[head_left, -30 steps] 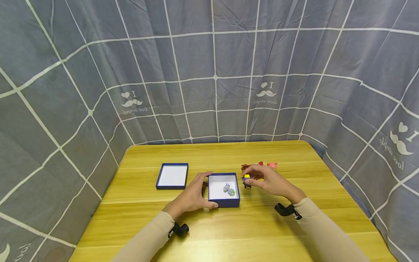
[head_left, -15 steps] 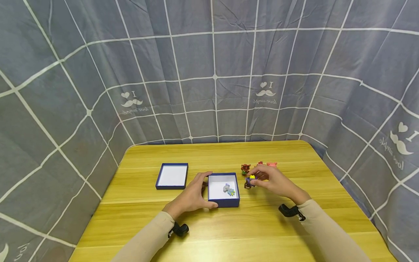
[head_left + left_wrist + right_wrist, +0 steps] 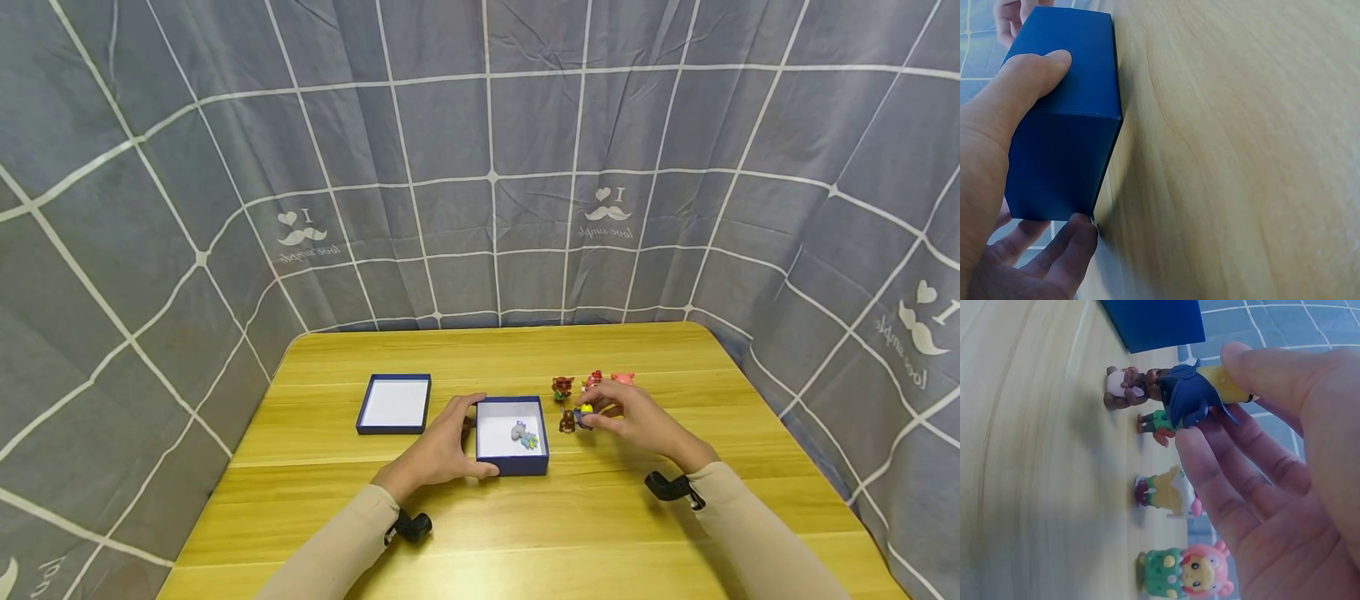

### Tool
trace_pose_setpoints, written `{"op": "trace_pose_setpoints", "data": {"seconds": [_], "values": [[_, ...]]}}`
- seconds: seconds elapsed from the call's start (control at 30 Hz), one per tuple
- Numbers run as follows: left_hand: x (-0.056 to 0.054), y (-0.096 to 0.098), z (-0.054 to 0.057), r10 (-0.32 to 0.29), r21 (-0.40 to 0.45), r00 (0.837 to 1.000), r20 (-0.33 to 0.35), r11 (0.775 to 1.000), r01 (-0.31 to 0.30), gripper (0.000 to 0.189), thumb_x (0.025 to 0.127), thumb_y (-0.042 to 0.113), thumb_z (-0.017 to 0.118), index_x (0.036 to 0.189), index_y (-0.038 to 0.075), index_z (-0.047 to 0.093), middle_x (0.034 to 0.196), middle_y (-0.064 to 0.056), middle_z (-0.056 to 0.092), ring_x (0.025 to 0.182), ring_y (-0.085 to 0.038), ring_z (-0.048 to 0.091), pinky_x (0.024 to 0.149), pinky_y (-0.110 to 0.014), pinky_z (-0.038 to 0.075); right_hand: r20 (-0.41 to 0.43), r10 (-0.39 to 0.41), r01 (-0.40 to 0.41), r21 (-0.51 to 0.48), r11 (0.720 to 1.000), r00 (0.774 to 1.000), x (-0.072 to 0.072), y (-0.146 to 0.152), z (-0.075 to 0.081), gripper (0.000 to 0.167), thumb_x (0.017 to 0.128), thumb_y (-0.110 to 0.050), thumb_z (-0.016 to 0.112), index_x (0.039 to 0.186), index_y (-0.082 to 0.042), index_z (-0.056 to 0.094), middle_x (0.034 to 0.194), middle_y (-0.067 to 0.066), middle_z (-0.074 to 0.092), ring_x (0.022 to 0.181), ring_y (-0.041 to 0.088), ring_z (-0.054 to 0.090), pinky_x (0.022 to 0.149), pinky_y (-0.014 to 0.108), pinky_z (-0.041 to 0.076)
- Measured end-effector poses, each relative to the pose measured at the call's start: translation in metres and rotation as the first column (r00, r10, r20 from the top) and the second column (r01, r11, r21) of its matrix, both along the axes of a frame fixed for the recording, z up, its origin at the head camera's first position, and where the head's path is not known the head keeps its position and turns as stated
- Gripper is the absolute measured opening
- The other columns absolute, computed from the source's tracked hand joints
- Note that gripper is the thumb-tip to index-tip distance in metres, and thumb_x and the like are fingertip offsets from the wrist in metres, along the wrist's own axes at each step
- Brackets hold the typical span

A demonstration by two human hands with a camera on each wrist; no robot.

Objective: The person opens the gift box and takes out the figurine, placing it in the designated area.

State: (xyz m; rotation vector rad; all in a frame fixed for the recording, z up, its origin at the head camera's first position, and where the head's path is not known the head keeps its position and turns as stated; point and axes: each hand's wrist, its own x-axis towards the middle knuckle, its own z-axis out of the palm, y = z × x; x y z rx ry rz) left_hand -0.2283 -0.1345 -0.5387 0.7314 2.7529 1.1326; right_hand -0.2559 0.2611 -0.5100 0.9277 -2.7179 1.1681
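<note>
My left hand [image 3: 442, 450] grips the small blue box [image 3: 513, 467] from its left side. In the left wrist view its thumb lies on one wall and the fingers reach round the opposite side of the blue box [image 3: 1063, 165]. A grey-blue toy figurine [image 3: 525, 434] lies on the white floor inside. To the right of the box, my right hand [image 3: 641, 421] pinches a toy figurine [image 3: 1188, 394] with a dark blue cape and a yellow top, thumb on the yellow part. A brown figurine [image 3: 1124, 387] stands on the table close beside it, partly overlapped in the right wrist view.
Behind the right hand stand a reddish-brown figurine [image 3: 562, 388] in green, a cream-and-red figurine [image 3: 1163, 489] and a pink-headed figurine [image 3: 1200, 572]. A shallow blue lid [image 3: 393, 404], white inside, lies left of the box. A grey checked curtain [image 3: 495, 208] surrounds the wooden table [image 3: 525, 542].
My right hand has moved a little to the right with the caped figurine, away from the box. The brown figurine and those behind show more fully. The left hand and box have stayed put.
</note>
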Motion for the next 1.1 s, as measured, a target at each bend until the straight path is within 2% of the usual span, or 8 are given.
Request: {"op": "trace_pose_setpoints", "data": {"seconds": [0.23,0.5,0.8,1.1], "values": [[0.001,-0.001,0.0,0.004,-0.001,1.0,0.007,1.0,-0.004,0.128,0.083,0.049,0.108,0.183,0.017,0.034,0.179,-0.015,0.047,0.154,-0.036,0.064,0.133,-0.06,0.05,-0.009,-0.034,0.034,0.014,0.999,0.999,-0.001,0.004,-0.004,0.028,0.105,-0.012,0.087,0.133,-0.007,0.084,0.132,0.012,0.081,0.108,0.012,0.08,0.093,0.027,0.07],[0.001,-0.001,0.0,0.006,-0.003,1.0,0.007,1.0,-0.006,0.128,0.083,0.05,0.107,0.183,0.017,0.033,0.179,-0.014,0.048,0.153,-0.035,0.064,0.132,-0.058,0.051,-0.02,-0.077,0.077,0.022,0.997,0.997,-0.002,0.006,-0.008,0.028,0.104,-0.008,0.088,0.132,-0.005,0.084,0.131,0.011,0.084,0.107,0.011,0.079,0.092,0.029,0.07],[0.001,-0.002,0.001,-0.007,-0.002,1.0,0.009,1.0,0.007,0.129,0.084,0.048,0.107,0.183,0.016,0.032,0.178,-0.014,0.048,0.154,-0.035,0.064,0.132,-0.059,0.051,-0.009,-0.101,0.101,0.047,0.994,0.995,-0.002,0.007,-0.011,0.029,0.105,-0.009,0.087,0.133,-0.004,0.083,0.129,0.011,0.085,0.108,0.022,0.084,0.094,0.029,0.07],[-0.001,-0.002,-0.002,-0.003,-0.009,1.0,-0.012,1.0,0.003,0.129,0.083,0.051,0.108,0.182,0.016,0.034,0.179,-0.014,0.048,0.155,-0.036,0.062,0.134,-0.06,0.05,0.006,-0.125,0.124,0.081,0.989,0.992,-0.002,0.01,-0.015,0.027,0.107,-0.01,0.085,0.134,-0.007,0.084,0.132,0.012,0.083,0.11,0.021,0.083,0.095,0.031,0.069]]}}
